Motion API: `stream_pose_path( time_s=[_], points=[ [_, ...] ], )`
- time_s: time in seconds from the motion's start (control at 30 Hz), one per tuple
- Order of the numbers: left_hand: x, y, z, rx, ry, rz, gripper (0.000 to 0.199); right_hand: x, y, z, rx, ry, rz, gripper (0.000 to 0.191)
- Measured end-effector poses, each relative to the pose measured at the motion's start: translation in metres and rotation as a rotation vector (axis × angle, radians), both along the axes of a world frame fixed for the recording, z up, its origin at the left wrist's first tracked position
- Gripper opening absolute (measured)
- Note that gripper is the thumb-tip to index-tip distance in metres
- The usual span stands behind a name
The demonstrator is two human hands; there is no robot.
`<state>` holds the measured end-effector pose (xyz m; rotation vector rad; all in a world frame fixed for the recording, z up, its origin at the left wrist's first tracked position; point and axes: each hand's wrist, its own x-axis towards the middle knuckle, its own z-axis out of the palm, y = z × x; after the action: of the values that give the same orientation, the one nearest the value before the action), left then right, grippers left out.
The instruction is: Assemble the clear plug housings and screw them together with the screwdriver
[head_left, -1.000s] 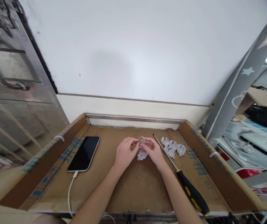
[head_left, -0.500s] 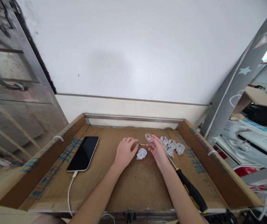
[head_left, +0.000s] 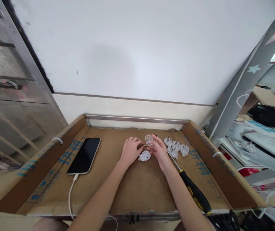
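A clear round plastic plug part (head_left: 149, 139) is held in the fingers of my right hand (head_left: 160, 153), over the cardboard. My left hand (head_left: 132, 150) pinches one end of a small thin brass-coloured piece (head_left: 145, 145), close to the fingers of my right hand. Just below the two hands, a white round plug part (head_left: 144, 156) lies on the cardboard. Several clear plug parts with metal pins (head_left: 176, 146) sit in a group to the right of my right hand. Beside my right forearm lies a screwdriver (head_left: 195, 192) with a black and yellow handle, its shaft pointing toward that group.
A phone (head_left: 84, 156) with a white cable (head_left: 70, 195) lies at the left of the cardboard-lined tray (head_left: 118, 134). Raised cardboard sides (head_left: 224, 166) border the tray. A metal door stands at the left, and boxes and papers are piled at the far right.
My left hand has closed on the brass-coloured piece, which lay between the hands before. My right hand has moved slightly left with the clear part, and the hands are closer together.
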<state>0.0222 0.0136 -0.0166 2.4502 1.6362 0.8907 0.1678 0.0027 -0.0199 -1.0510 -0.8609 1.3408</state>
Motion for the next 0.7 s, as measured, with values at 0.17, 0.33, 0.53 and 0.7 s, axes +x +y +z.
stream_pose_path(
  time_s=[0.17, 0.33, 0.53, 0.7],
  points=[
    [-0.006, -0.006, 0.01, 0.139, -0.274, 0.093, 0.011, -0.004, -0.003, 0.004, 0.078, -0.103, -0.033, 0.048],
    [-0.004, -0.016, 0.011, 0.25, -0.29, 0.034, 0.012, -0.009, -0.01, 0.009, 0.168, -0.199, -0.006, 0.05],
    [0.004, -0.019, 0.007, 0.256, -0.2, -0.005, 0.013, -0.011, -0.01, 0.003, 0.235, -0.253, -0.038, 0.046],
    [0.005, -0.02, 0.008, 0.267, -0.188, 0.024, 0.013, -0.009, -0.007, -0.002, 0.252, -0.312, -0.033, 0.033]
  ],
)
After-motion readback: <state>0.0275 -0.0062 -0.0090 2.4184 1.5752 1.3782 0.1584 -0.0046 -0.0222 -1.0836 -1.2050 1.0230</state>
